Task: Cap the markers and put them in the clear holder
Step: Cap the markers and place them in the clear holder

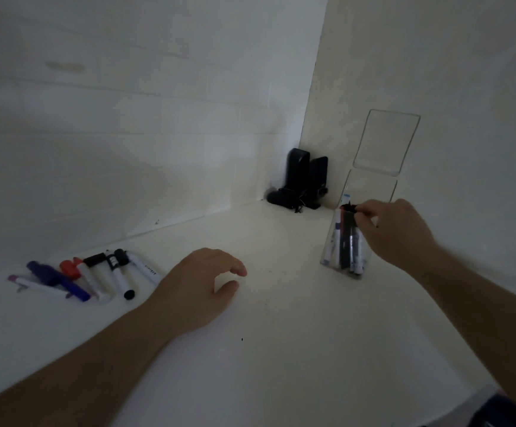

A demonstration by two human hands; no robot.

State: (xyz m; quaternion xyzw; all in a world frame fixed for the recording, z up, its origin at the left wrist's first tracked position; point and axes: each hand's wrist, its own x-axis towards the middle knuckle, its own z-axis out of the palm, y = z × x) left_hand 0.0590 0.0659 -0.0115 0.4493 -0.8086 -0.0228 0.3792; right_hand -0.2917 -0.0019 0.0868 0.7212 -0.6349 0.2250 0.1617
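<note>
A clear holder stands at the right of the white counter, against the wall, with several capped markers upright inside it. My right hand is at the holder's mouth, its fingertips pinched on the black cap of a marker that sits in the holder. My left hand hovers over the middle of the counter, fingers curled and apart, holding nothing. A pile of loose markers lies at the left near the wall: purple, red and black ones, some with caps off.
Two black speakers with a tangle of cable stand in the back corner. A tall clear backplate rises behind the holder along the right wall. The counter's front edge runs at the lower right.
</note>
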